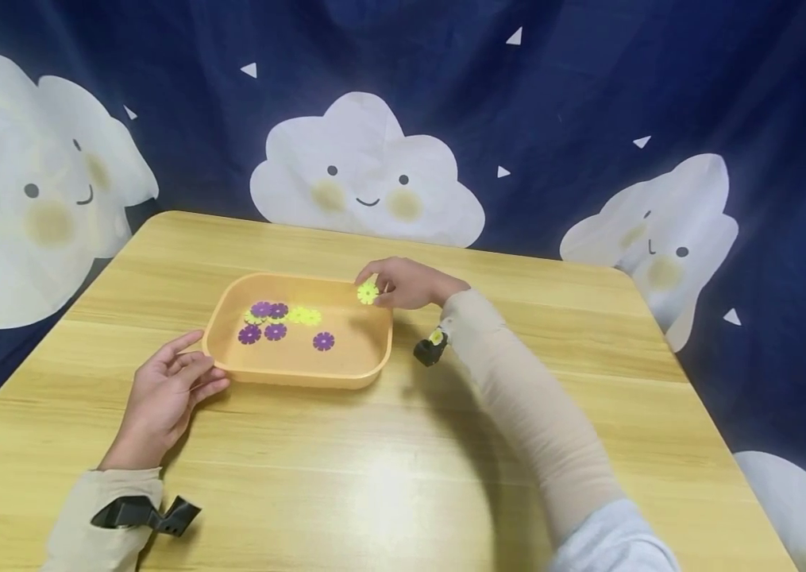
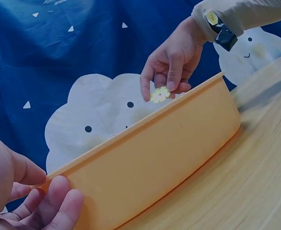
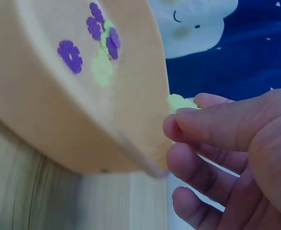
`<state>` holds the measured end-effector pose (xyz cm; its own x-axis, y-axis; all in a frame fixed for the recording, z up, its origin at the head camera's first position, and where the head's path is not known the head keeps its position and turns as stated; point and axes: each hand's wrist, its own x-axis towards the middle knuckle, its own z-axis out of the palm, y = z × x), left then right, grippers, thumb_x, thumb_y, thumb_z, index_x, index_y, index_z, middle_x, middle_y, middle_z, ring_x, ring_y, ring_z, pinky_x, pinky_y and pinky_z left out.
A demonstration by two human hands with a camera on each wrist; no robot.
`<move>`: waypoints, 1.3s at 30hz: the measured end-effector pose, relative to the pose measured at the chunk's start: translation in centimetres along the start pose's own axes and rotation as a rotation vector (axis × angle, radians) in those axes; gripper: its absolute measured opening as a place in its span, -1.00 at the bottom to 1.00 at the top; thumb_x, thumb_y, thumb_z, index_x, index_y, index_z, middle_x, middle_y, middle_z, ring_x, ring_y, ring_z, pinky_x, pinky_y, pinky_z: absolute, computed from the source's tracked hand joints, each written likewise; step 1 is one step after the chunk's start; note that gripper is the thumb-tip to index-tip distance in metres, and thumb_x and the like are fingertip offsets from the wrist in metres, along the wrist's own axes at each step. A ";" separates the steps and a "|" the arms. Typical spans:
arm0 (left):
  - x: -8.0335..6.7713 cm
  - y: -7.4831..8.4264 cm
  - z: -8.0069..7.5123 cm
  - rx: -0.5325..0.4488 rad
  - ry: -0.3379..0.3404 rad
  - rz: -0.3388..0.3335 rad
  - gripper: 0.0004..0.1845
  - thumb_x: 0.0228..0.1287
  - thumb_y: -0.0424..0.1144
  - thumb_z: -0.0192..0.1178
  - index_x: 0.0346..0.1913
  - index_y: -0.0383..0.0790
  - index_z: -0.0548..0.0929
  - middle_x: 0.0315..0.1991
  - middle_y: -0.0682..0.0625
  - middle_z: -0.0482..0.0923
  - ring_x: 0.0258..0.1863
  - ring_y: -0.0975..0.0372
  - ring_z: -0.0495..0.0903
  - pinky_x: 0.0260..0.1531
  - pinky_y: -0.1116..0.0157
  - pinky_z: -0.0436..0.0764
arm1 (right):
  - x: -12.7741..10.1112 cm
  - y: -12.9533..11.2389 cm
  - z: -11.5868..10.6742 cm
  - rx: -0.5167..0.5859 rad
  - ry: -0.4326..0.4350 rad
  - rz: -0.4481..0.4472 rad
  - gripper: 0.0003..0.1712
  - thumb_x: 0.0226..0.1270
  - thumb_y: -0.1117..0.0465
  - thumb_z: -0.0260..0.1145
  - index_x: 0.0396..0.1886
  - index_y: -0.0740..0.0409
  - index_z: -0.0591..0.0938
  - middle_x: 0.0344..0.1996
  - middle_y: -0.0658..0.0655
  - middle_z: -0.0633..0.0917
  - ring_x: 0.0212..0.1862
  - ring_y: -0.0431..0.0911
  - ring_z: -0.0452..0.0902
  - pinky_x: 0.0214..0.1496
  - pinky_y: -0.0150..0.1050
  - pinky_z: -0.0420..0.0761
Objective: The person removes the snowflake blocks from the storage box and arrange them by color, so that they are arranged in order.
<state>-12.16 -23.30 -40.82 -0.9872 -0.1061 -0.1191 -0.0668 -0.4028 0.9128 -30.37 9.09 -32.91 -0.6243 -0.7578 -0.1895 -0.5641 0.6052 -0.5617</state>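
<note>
A shallow orange tray (image 1: 345,364) with rounded corners rests on the table. Inside it lie several purple notched discs (image 1: 324,342) and a few yellow-green ones (image 1: 306,316), some overlapping toward the left. My left hand (image 1: 167,389) grips the tray's left end, with the thumb at the rim in the left wrist view. Over the tray's far right corner, my right hand (image 1: 413,284) pinches one yellow-green snowflake-shaped disc (image 1: 368,293) between thumb and fingers. That disc (image 2: 160,94) shows just above the rim in the left wrist view.
The wood-grain table (image 1: 445,445) extends around the tray on all sides. Behind it hangs a dark blue curtain (image 1: 195,143) printed with white smiling clouds (image 1: 367,159). Each wrist carries a black camera mount (image 1: 431,349).
</note>
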 end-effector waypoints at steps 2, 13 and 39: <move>0.0 0.0 0.0 -0.002 -0.001 -0.001 -0.53 0.36 -0.46 0.14 0.27 -0.14 0.33 -0.29 -0.04 0.53 -0.41 0.22 0.68 -0.30 0.30 0.73 | -0.6 0.4 -0.1 0.046 0.019 0.024 -0.53 0.28 0.36 0.32 0.20 0.12 0.53 -0.13 0.16 0.63 -0.08 -0.01 0.58 0.04 -0.23 0.59; -0.1 0.0 0.2 0.020 0.003 0.000 -0.47 0.36 -0.42 0.17 0.33 -0.20 0.29 -0.27 -0.06 0.53 -0.39 0.21 0.69 -0.29 0.30 0.73 | -3.1 2.4 -0.3 0.128 0.097 0.069 -0.55 0.24 0.38 0.36 0.14 0.15 0.55 -0.27 0.15 0.64 -0.23 -0.02 0.60 -0.07 -0.21 0.61; -0.2 -0.1 0.1 0.048 0.005 -0.003 -0.49 0.37 -0.38 0.17 0.31 -0.15 0.30 -0.25 -0.05 0.53 -0.37 0.22 0.69 -0.29 0.30 0.73 | -8.1 7.1 1.4 0.230 0.221 0.072 -0.59 0.26 0.44 0.31 0.12 0.33 0.52 -0.30 0.15 0.64 -0.21 -0.04 0.53 -0.06 -0.18 0.57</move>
<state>-12.00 -23.13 -40.84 -0.9862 -0.1099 -0.1238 -0.0768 -0.3587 0.9303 -28.57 19.16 -36.49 -0.7745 -0.6287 -0.0700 -0.3934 0.5653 -0.7250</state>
